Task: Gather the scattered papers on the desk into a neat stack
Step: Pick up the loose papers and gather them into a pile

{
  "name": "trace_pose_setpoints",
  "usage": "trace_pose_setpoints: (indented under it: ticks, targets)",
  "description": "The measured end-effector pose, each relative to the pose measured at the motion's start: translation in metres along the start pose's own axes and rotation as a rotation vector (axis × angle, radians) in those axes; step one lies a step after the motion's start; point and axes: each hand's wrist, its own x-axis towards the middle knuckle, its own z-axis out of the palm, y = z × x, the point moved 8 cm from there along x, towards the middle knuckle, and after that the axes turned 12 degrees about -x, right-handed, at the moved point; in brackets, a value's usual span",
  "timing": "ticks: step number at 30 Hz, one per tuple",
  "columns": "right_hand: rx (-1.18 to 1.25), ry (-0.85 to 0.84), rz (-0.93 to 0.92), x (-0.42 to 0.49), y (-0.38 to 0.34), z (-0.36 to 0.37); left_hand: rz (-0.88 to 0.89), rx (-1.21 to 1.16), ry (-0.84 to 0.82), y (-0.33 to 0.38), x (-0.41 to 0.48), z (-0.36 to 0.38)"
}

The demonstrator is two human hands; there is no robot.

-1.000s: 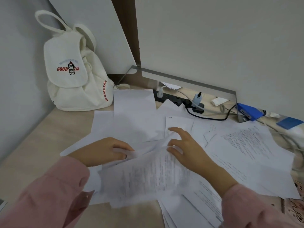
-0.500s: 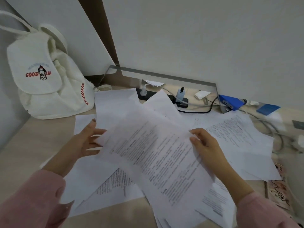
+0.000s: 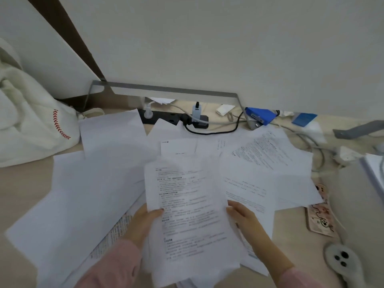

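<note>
Two grips pinch one printed sheaf (image 3: pixel 187 204) near centre: left hand (image 3: pixel 143 221) at its left edge, right hand (image 3: pixel 243 215) at its right. Loose papers (image 3: pixel 93 183) overlap across the surface (image 3: pixel 20 194), too layered to count; one white bag (image 3: pixel 31 129) sits far left.

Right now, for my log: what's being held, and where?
The printed papers: left hand grips their left edge, right hand their right edge.

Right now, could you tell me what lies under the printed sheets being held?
Other loose papers spread over the desk, some printed, some blank. Whatever lies directly beneath the printed sheets is covered.
</note>
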Motion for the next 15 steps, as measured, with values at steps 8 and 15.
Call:
trace_pose_setpoints:
  ticks: [8,15]
  targets:
    - [0.052,0.374,0.485,0.02,0.123,-0.071,0.038,0.098,0.143,-0.016,0.013,-0.022]
    - [0.096,0.374,0.351,0.029,0.123,-0.066,0.022,0.124,0.175,-0.027,0.011,-0.027]
